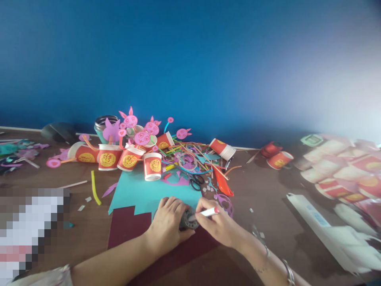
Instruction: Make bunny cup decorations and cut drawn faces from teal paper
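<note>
My left hand (170, 218) is closed round the side of a grey round thing (189, 225) with small marks or holes ringing its face, pressing it down on the sheets. I cannot make out its exact kind. Between the fingers of my right hand (218, 226) is a white marker with a red end (210, 212); its tip points at the middle of the round thing. Whether the tip touches is hard to see. Under my hands lie a turquoise sheet (127, 194) and a maroon sheet (122, 228).
Beyond the sheets stand red paper cups (152, 167) and pink paper animal heads (142, 138) on straws. Scissors (196, 182), paper scraps and a red-orange balloon (222, 182) lie to their right. Stacked cups (351, 167) and a white packet (320, 230) sit at the right.
</note>
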Demonstrator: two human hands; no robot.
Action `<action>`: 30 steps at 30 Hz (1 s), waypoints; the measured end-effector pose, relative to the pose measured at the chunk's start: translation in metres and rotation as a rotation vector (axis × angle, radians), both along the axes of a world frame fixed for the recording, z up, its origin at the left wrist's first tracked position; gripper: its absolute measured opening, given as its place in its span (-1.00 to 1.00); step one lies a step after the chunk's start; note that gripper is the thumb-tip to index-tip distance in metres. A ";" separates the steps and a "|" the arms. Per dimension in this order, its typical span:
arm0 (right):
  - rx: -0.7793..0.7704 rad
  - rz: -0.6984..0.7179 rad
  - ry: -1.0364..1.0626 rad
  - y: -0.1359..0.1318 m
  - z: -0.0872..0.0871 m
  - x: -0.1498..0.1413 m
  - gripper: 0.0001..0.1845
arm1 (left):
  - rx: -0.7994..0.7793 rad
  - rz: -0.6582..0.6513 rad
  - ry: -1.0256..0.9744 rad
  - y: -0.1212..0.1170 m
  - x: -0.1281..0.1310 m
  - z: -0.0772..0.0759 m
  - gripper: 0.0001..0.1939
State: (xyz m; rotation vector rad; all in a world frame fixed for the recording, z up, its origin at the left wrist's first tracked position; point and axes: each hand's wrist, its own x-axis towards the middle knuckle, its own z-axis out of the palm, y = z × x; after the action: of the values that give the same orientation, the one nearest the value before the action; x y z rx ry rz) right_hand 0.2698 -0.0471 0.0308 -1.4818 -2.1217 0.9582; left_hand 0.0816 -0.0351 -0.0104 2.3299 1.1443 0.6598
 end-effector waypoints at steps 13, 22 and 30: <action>0.456 0.097 -0.224 -0.018 0.002 -0.017 -0.87 | 0.034 0.022 -0.027 -0.001 0.001 -0.004 -0.64; -0.212 -0.678 0.888 -0.001 -0.024 0.009 -0.65 | -0.076 0.109 -0.152 0.003 0.000 0.000 -0.64; -0.082 -0.506 0.514 -0.009 -0.036 0.016 -0.71 | -0.304 0.311 -0.607 0.022 -0.011 -0.011 -0.67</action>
State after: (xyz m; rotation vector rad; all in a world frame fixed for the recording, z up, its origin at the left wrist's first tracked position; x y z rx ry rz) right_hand 0.2862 -0.0565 -0.0048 -1.5009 -1.2817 1.0843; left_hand 0.0710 -0.0129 -0.0212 1.5497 1.2080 1.1174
